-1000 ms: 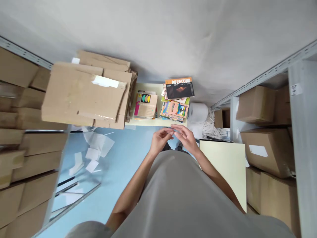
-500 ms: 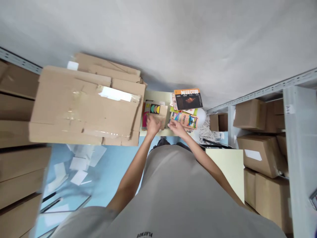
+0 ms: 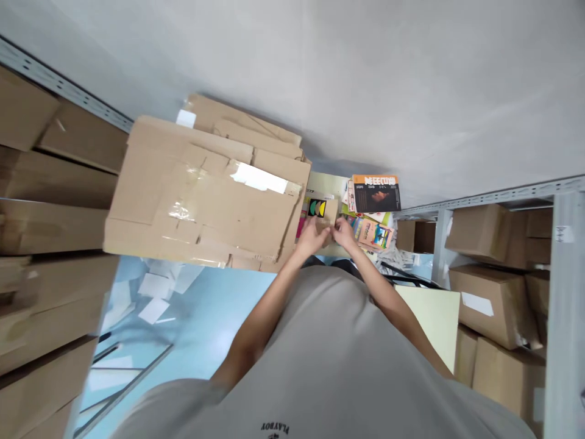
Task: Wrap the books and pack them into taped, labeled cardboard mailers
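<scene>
Head view: we look down on our two bare hands over a pale yellow table [image 3: 323,182]. Our landmark is the stack of flattened cardboard [image 3: 205,201]. Just to its right lies a beige book [image 3: 333,212] with green, tan and yellow half-circles. Our left hand [image 3: 314,238] rests on the book's near part, fingers bent; our right hand [image 3: 343,233] is at its right edge, fingers curled in. We cannot tell whether either grips it. Further right of the cardboard is a second pile, an orange-and-black magazine [image 3: 377,195] at its back and a pink booklet [image 3: 375,233] at its front.

Left of the cardboard, brown boxes [image 3: 50,225] fill a rack; their contents are hidden. Well to its right stand more cartons [image 3: 484,299], one with a white label, contents also hidden. Nearer the cardboard than these is shredded white paper [image 3: 397,260].
</scene>
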A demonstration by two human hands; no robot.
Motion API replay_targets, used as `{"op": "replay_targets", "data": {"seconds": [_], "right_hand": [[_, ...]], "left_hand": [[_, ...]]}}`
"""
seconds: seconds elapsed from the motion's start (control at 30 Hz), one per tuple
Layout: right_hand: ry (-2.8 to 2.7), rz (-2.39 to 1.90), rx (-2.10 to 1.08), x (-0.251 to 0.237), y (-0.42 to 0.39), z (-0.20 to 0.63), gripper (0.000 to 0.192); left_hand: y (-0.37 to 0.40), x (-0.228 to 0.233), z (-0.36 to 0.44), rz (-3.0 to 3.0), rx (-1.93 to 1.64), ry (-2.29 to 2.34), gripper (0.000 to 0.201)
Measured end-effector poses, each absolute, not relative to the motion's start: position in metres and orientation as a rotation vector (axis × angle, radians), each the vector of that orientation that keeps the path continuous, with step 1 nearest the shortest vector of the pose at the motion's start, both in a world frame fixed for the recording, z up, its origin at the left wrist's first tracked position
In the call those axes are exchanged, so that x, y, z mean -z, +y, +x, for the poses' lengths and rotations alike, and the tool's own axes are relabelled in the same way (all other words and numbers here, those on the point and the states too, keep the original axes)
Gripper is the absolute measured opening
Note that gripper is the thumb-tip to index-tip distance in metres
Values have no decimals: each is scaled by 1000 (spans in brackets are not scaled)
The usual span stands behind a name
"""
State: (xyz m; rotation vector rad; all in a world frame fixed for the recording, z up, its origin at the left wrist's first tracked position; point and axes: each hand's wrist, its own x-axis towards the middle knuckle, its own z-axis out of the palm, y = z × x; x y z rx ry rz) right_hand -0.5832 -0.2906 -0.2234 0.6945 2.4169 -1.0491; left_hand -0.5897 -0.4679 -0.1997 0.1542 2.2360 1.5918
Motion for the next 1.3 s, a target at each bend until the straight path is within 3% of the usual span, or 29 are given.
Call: {"op": "replay_targets", "data": {"seconds": [0.1, 0.27, 0.43, 0.6, 0.77, 1.0, 1.3], "right_hand": [[2370, 721, 1488, 207, -283, -574, 34], [2246, 720, 1893, 156, -266, -568, 54], [2252, 645, 1965, 100, -253, -581, 55], [2160, 480, 2048, 74, -258, -596, 57], [1985, 355, 2082, 87, -284, -601, 58], [1740, 277, 2115, 150, -337, -611, 68], [1829, 348, 2180, 181, -350, -637, 50]], "left_hand": [[-498, 162, -593, 191, -1623, 2446, 70], [-548, 144, -617, -167, -1036, 2833, 113], [-564, 156, -617, 271, -838, 2750, 77], [-598, 151, -609, 638, -721, 2698, 80], [-646, 144, -593, 703, -721, 2724, 73], [-677, 141, -563, 432, -782, 2859, 56], [-649, 132, -562, 244, -947, 2962, 48]]}}
